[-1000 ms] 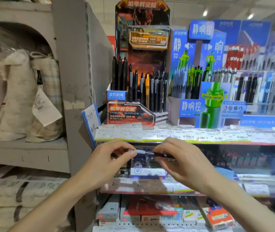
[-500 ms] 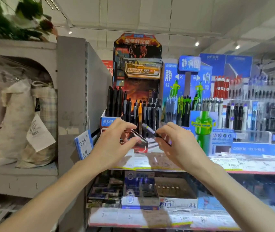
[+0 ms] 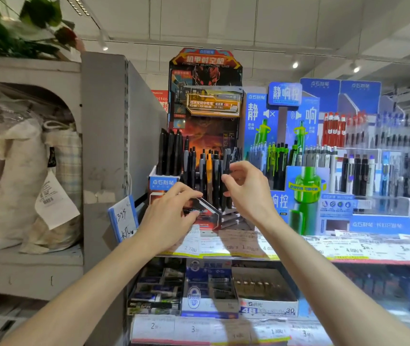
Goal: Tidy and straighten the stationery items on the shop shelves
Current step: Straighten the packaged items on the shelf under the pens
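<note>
Black pen [image 3: 226,181] pinched upright in the right hand [image 3: 247,188] at the display stand [image 3: 206,136], left hand [image 3: 171,216] loosely curled, holding nothing; most shelves look untidied.

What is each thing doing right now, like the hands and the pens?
Right hand: pinching a dark pen, upright in the display stand.
Left hand: fingers loosely curled in front of the stand, holding nothing visible.
Orange pen: standing upright among dark pens.
Pencil box: open.
</note>
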Tool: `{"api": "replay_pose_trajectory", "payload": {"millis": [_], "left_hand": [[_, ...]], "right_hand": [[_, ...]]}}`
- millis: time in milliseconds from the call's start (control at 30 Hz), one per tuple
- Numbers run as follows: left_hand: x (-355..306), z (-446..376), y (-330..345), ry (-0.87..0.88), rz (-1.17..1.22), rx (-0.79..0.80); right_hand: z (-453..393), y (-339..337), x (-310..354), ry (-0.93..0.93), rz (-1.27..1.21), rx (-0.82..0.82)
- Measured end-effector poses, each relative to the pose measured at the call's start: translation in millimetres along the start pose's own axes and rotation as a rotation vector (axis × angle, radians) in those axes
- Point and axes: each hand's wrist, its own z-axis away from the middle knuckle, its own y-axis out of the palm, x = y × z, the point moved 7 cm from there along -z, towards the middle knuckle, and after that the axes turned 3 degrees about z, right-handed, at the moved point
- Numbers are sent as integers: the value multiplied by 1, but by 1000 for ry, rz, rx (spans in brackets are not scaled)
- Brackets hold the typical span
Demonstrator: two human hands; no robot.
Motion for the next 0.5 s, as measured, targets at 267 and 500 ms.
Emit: {"api": "replay_pose_trajectory", "payload": {"millis": [267, 500], "left_hand": [[1, 0, 2, 14, 4, -25], [4, -1, 2, 18, 4, -39]], "right_hand": [[1, 12, 1, 24, 38, 51], [7, 15, -1, 21, 217, 108]]}}
